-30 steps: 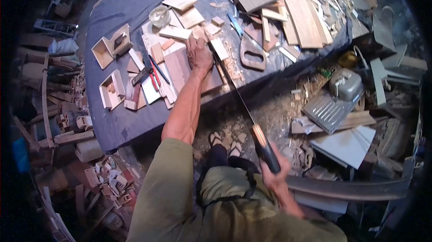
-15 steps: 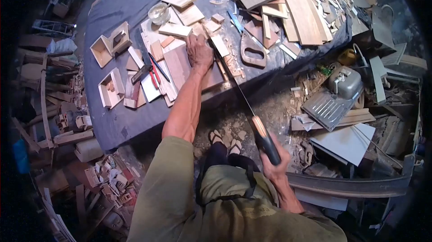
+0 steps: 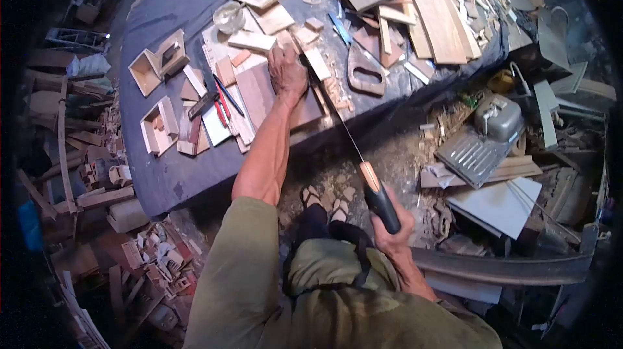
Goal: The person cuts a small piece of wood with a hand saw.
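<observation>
My right hand (image 3: 394, 227) is wrapped round the black handle of a handsaw (image 3: 348, 136). Its thin dark blade runs up and left to the work table, passing just right of my left hand (image 3: 287, 78). The left fingers are bent over a small wooden block (image 3: 285, 39) and hold it down. Below that hand lies a flat brown board (image 3: 256, 93). A pale wood piece (image 3: 317, 63) sits right of the blade, among sawdust and chips. Where the teeth meet the wood is hard to make out.
A second handsaw (image 3: 366, 71) lies to the right, near stacked boards (image 3: 431, 12). Left are small wooden boxes (image 3: 144, 73), a hammer (image 3: 203, 106) and red-handled pliers (image 3: 222, 110). A glass jar (image 3: 229, 18) stands behind. A metal sink (image 3: 500, 117) and scrap wood lie beyond the table edge.
My right hand and the saw handle have shifted slightly up and left, toward the table. My left hand has stayed in about the same place on the block.
</observation>
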{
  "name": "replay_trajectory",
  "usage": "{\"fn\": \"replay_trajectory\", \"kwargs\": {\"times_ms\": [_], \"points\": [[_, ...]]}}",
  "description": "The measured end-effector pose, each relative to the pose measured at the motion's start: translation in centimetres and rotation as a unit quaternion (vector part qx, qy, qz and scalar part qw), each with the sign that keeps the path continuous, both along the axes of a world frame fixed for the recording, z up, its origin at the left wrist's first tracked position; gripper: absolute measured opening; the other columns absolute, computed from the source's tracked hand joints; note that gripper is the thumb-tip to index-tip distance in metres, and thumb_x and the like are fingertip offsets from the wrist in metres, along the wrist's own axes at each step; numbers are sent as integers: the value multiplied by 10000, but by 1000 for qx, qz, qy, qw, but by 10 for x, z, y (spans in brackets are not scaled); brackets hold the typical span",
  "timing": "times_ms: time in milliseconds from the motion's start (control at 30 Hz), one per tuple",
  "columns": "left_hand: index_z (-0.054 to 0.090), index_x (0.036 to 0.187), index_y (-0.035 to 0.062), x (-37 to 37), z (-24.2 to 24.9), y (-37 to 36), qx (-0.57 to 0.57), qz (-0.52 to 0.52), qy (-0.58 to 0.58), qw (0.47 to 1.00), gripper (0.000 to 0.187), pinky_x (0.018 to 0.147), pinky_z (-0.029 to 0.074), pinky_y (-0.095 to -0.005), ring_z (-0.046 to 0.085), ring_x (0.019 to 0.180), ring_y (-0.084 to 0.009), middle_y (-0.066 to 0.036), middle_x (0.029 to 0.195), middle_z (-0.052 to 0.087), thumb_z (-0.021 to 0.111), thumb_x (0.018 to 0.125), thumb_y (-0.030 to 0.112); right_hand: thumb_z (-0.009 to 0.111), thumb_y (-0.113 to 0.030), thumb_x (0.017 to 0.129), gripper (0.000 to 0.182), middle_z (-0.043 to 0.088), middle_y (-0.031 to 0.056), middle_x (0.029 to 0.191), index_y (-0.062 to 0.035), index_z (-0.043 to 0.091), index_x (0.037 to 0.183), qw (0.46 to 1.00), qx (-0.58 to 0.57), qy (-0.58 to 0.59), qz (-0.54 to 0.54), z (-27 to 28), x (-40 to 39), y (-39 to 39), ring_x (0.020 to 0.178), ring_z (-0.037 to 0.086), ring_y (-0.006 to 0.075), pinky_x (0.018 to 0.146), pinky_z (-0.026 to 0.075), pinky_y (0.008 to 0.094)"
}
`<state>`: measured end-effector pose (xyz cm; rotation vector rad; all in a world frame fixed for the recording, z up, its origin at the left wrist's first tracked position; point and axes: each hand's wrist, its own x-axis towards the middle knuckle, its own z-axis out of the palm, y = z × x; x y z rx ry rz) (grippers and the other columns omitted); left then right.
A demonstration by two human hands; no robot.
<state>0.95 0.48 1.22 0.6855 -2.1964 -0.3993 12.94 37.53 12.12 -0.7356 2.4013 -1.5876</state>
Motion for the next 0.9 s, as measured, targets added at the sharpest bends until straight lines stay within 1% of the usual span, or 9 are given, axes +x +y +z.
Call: {"fn": "replay_trajectory", "kwargs": {"times_ms": [33,67,100,133,233,267,500,667,900], "points": [[654,1026,-35,5,-1,2,3,-3,-25,1000,278,1033,415,-472,496,1193,-455,-295,1227,560,574,762,3,630,27,783,557,677,98,813,-8,590,1337,999,-18,44,6,0,11,11,679,620,119,636,509,274],[655,1036,-36,0,2,-5,-1,0,-39,999,287,1033,415,-472,496,1194,-455,-295,1226,561,574,763,2,637,39,781,530,699,126,1007,33,596,1310,997,-47,-62,4,-1,17,19,861,624,125,776,511,280],[655,1046,-36,5,-2,-3,2,-4,-67,998,297,1033,416,-472,496,1194,-455,-295,1225,563,573,763,1,633,39,782,538,706,125,969,18,595,1318,997,-30,-72,-1,-1,20,16,833,641,129,754,519,278],[660,926,-6,1,-10,-9,-46,-11,-17,999,177,945,420,-486,525,1054,-432,-263,1057,588,621,828,136,629,38,782,546,713,125,932,4,595,1327,997,-15,-78,-7,-1,15,6,806,657,132,732,526,277],[659,912,-8,-5,-10,-8,-53,7,30,998,193,933,423,-488,527,1035,-429,-260,1040,592,630,837,168,606,46,785,548,734,143,986,-7,597,1330,995,8,-97,-17,3,2,-11,888,690,148,799,531,273],[643,980,-44,-3,-9,-5,0,5,-15,1000,247,1009,423,-466,514,1148,-432,-269,1099,582,551,753,-10,604,45,786,545,734,140,979,-7,598,1328,997,-5,-77,-18,2,12,0,881,689,146,797,530,272],[640,921,-42,-3,-4,-1,-65,13,29,997,195,968,429,-485,526,1077,-435,-263,1035,580,559,748,-6,626,42,782,537,720,126,930,1,608,1317,998,-13,-60,-19,2,4,-6,809,662,115,735,531,268],[638,874,-48,3,-4,1,-5,-9,-25,1000,150,981,425,-481,522,1094,-441,-270,1031,576,561,755,1,634,29,781,537,694,121,854,-12,609,1316,999,-34,-31,-11,-8,14,8,745,652,110,698,519,252],[639,878,-53,-1,-4,-7,-34,7,-15,999,157,957,426,-486,524,1073,-430,-264,1013,573,557,756,3,605,37,792,507,721,172,981,-12,621,1296,999,-11,-36,-26,-7,29,25,853,676,132,790,520,272]]}}
